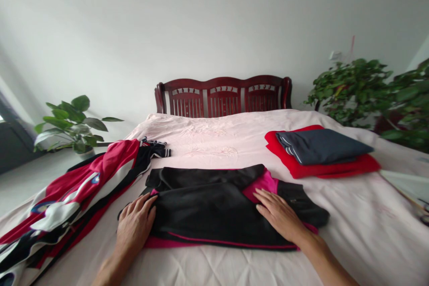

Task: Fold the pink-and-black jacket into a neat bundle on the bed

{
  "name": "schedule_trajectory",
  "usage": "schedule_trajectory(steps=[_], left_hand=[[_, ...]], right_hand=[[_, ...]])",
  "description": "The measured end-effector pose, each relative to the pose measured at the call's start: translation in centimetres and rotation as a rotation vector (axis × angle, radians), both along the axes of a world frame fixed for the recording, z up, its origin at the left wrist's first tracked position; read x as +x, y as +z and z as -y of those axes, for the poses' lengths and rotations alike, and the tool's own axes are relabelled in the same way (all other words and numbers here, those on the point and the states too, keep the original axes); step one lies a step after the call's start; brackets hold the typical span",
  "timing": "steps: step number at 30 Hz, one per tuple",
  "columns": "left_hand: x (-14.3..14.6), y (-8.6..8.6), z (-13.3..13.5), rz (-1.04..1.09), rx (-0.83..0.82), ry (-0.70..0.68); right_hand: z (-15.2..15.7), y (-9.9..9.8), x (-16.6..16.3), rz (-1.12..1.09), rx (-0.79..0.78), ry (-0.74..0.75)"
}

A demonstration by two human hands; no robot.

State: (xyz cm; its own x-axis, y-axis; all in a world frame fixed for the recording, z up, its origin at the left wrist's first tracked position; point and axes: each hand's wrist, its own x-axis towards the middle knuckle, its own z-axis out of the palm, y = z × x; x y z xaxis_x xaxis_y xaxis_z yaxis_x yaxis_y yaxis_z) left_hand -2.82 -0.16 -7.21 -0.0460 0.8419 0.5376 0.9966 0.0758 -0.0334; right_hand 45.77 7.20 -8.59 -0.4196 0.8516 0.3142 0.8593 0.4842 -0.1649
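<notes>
As I look down through the head camera, the black and pink garment [208,210] lies flat on the bed [217,138], straight ahead of me and close to the near edge. Its long axis runs left to right, parallel to the headboard [223,96]. Both hands are on it, one toward each end, with most of the black cloth between them.

The left hand [136,223] rests palm down at the garment's left edge. Its fingers are loosely spread and angled up and to the right, and the fingertips touch the cloth beside a small pink corner. The right hand [278,216] lies further onto the fabric, right of the middle. It is flat too, with fingers pointing up and to the left toward the pink panel, so it has more cloth under it than the left. Neither hand is clenched or pinching anything: both are released, palms pressing on the surface. The forearms come in low from the bottom of the view and converge slightly.

To the left, just beside the garment, a red, white and black jacket [83,187] sprawls unfolded. Well apart on the right sits a folded red garment [301,167] with a folded dark grey garment [321,145] on top.
</notes>
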Motion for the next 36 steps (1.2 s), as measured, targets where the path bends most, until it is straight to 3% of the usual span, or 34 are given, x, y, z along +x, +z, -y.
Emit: schedule_trajectory(steps=[36], left_hand=[[0.03, 0.11, 0.14, -0.013, -0.011, 0.005]], right_hand=[[0.07, -0.21, -0.13, -0.022, 0.028, -0.005]])
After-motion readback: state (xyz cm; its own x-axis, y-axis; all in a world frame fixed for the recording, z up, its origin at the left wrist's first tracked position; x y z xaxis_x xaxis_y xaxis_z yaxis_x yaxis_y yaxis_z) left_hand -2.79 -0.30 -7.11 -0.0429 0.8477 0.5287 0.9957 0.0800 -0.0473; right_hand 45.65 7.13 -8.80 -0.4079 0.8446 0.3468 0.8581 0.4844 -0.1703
